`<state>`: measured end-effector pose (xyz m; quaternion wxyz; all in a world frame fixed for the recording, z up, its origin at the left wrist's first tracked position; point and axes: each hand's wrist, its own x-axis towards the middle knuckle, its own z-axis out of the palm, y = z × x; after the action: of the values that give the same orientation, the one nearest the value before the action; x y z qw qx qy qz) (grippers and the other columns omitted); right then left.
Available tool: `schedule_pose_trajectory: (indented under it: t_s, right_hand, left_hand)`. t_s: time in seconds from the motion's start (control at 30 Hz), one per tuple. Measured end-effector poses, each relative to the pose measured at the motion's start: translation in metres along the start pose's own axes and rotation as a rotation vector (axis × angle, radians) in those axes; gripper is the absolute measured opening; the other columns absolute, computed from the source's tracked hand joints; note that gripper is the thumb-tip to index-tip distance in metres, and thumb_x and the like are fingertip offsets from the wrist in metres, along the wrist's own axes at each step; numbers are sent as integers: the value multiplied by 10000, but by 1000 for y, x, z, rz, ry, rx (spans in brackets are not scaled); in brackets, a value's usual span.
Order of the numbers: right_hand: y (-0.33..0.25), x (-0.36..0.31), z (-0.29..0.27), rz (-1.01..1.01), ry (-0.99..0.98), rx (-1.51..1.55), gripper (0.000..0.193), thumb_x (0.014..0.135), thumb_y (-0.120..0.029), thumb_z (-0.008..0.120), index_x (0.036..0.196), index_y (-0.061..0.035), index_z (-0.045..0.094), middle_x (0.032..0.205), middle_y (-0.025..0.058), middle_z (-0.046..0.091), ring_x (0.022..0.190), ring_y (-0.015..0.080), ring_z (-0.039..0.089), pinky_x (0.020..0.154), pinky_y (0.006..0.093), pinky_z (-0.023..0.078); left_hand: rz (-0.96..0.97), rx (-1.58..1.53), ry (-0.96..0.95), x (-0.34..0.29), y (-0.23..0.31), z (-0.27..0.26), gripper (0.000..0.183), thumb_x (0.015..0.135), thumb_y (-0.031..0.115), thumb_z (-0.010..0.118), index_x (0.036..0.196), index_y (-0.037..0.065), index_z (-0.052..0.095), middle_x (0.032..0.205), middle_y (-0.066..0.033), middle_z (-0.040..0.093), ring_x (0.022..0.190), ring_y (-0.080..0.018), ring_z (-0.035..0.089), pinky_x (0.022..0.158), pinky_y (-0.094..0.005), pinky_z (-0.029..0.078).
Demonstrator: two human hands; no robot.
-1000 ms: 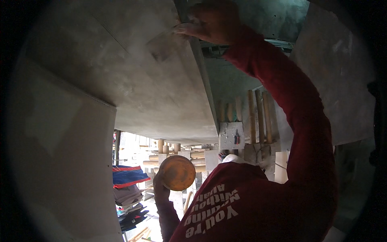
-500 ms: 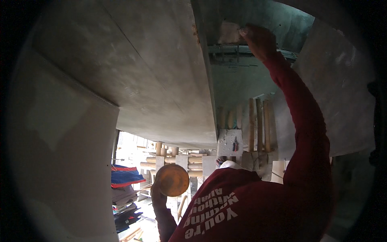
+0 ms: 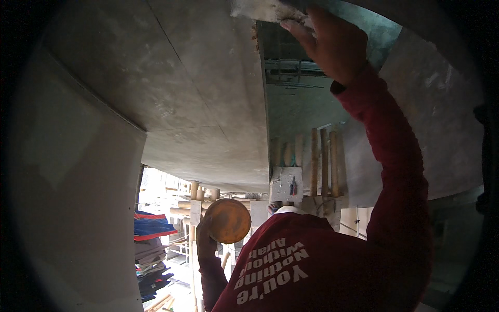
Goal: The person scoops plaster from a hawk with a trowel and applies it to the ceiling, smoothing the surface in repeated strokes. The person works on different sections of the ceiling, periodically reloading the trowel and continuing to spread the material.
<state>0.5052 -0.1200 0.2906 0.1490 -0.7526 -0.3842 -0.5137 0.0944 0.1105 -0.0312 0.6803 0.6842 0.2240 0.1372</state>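
My right hand, at the end of a raised dark red sleeve, is closed on a flat, pale, whitish-smeared scraper. Its blade lies at the edge of the grey panel, beside a rough, rusty-brown patch on that edge. The top of the picture cuts off part of the scraper. Lower down, my left hand grips a round orange-brown tub by its side. The tub's flat round face shows, and its contents are hidden.
Beside the panel is an opening with metal rods. Wooden poles stand beyond it, near a speckled board bearing a small tool. Blue-and-red fabric and stacked sheets are at lower left. A pale panel fills the left.
My right hand has moved up and left with the scraper, from the opening to the panel's edge. The tub in my left hand has shifted slightly right and up.
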Motion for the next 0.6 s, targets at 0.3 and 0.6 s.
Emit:
schedule_pose_trajectory:
  t_s: [0.3,0.6]
  right_hand:
    - [-37,-43,11,-152,-288,208,364,895,-432,748,882,-98,607,688,78,615,574,279,629,516,406,490]
    - [-11,1,42,-162,-11,281,406,796,-458,836,890,-95,678,632,64,597,555,282,624,533,415,482]
  left_hand:
    - [-103,-244,135,-20,-18,-21,462,1092,276,397,1281,-90,606,1180,-176,693,1095,-250,665,948,-362,512]
    - [22,-4,41,-6,4,-15,490,1067,305,439,1295,-99,598,1190,-158,682,1139,-221,641,958,-341,502]
